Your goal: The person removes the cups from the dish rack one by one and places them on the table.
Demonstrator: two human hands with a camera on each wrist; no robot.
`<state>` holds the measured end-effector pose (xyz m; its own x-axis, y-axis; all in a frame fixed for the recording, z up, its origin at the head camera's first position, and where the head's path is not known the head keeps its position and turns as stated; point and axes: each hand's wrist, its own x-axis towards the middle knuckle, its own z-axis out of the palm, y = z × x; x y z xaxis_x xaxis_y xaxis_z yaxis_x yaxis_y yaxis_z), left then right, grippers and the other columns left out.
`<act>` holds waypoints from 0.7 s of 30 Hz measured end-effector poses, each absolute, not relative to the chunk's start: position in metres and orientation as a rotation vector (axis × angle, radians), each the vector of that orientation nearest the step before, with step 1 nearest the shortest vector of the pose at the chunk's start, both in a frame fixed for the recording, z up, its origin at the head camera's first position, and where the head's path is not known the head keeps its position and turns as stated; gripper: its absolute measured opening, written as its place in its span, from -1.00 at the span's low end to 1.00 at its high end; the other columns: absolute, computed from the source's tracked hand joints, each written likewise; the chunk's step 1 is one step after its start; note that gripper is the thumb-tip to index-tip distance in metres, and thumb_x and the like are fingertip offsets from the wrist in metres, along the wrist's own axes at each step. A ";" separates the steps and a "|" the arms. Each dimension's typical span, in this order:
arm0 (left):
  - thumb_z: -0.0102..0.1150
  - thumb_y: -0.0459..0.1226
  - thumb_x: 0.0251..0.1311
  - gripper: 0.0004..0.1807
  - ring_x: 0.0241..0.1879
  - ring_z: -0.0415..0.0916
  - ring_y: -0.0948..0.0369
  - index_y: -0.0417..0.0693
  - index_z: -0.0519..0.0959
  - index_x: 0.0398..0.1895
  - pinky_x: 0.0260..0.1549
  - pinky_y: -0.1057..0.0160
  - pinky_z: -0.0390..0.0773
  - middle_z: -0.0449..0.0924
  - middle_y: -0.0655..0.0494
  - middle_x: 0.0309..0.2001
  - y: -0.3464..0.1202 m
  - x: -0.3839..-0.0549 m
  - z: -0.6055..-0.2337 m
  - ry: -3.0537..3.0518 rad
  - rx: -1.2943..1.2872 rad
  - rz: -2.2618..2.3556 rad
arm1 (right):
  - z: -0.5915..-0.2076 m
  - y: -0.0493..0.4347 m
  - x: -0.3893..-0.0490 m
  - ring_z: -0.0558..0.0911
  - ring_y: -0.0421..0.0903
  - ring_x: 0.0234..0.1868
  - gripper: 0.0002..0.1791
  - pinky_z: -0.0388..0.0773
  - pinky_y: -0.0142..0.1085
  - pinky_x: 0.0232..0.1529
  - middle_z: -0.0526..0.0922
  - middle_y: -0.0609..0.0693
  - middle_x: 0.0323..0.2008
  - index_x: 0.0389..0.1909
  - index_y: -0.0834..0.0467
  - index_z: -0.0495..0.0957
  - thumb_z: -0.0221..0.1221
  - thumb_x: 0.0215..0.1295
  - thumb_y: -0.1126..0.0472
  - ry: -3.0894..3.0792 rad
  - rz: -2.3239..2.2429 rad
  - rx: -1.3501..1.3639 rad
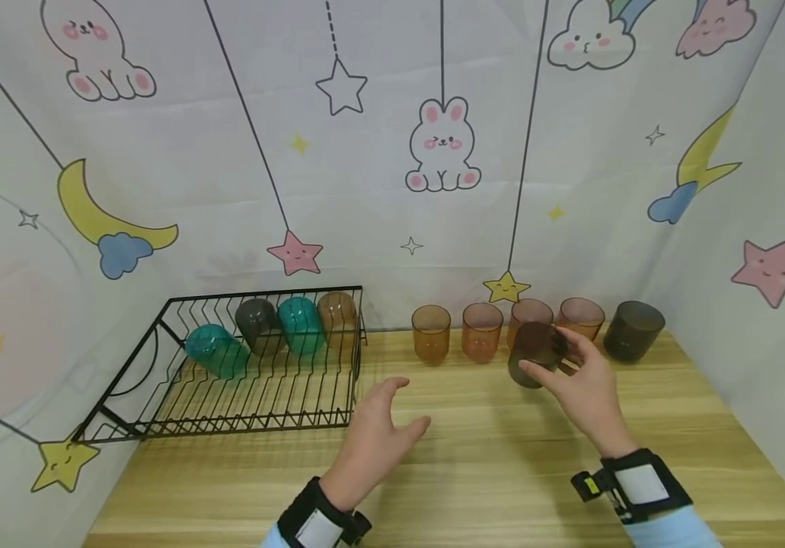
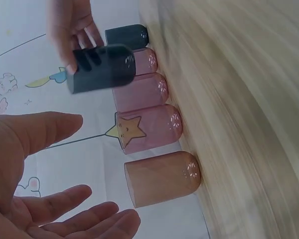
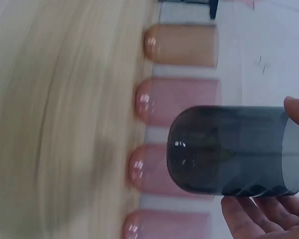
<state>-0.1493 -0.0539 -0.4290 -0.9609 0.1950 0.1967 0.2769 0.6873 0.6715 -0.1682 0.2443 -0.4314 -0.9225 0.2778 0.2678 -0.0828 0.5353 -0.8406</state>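
Note:
My right hand (image 1: 587,388) grips a dark grey glass cup (image 1: 533,358) between thumb and fingers, lifted above the table in front of the pink cups. In the right wrist view the same grey cup (image 3: 229,149) is see-through, its rim near the thumb. My left hand (image 1: 374,438) hovers to the left with fingers spread and nothing in it. Behind stand an amber cup (image 1: 431,335), three pink cups (image 1: 481,333) and another dark grey cup (image 1: 634,332) in a row. The left wrist view shows the left palm (image 2: 10,164) apart from every cup.
A black wire rack (image 1: 255,422) stands on the left of the wooden table (image 1: 461,487). It holds two teal cups (image 1: 301,326), a dark grey cup (image 1: 259,323) and an amber-brown cup (image 1: 339,316). A patterned cloth (image 1: 378,190) hangs close behind the row.

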 end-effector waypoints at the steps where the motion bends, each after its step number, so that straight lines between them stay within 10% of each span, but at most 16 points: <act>1: 0.34 0.00 -0.02 -0.32 0.19 0.40 0.06 -0.01 0.40 0.19 0.09 0.01 0.47 0.45 0.02 0.18 -0.054 -0.150 -0.429 -2.787 -0.387 -1.131 | -0.432 0.251 -0.169 0.43 0.13 0.21 -0.04 0.48 0.01 0.10 0.38 0.14 0.25 0.35 0.12 0.22 0.38 -0.07 -0.14 -2.390 1.343 -0.208; 10: 0.32 0.01 0.01 -0.31 0.21 0.37 0.07 0.00 0.38 0.22 0.12 0.02 0.45 0.44 0.03 0.20 -0.056 -0.155 -0.426 -2.820 -0.375 -1.099 | -0.443 0.304 -0.170 0.48 0.09 0.18 -0.03 0.51 -0.29 0.00 0.43 0.10 0.24 0.35 0.07 0.23 0.40 -0.10 -0.15 -2.240 1.259 -0.608; 21: 0.30 0.02 0.03 -0.31 0.22 0.36 0.07 -0.02 0.37 0.22 0.14 0.02 0.43 0.42 0.03 0.21 -0.055 -0.155 -0.426 -2.846 -0.396 -1.094 | -0.464 0.352 -0.172 0.39 0.12 0.25 -0.03 0.34 0.03 0.20 0.32 0.11 0.31 0.38 0.10 0.15 0.36 -0.04 -0.12 -2.154 1.267 -0.817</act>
<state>-0.1545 -0.0553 -0.4259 -0.9646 0.2141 0.1538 0.2620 0.7141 0.6492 -0.1723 0.3520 -0.4643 -0.6905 0.7130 0.1215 0.2402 0.3845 -0.8913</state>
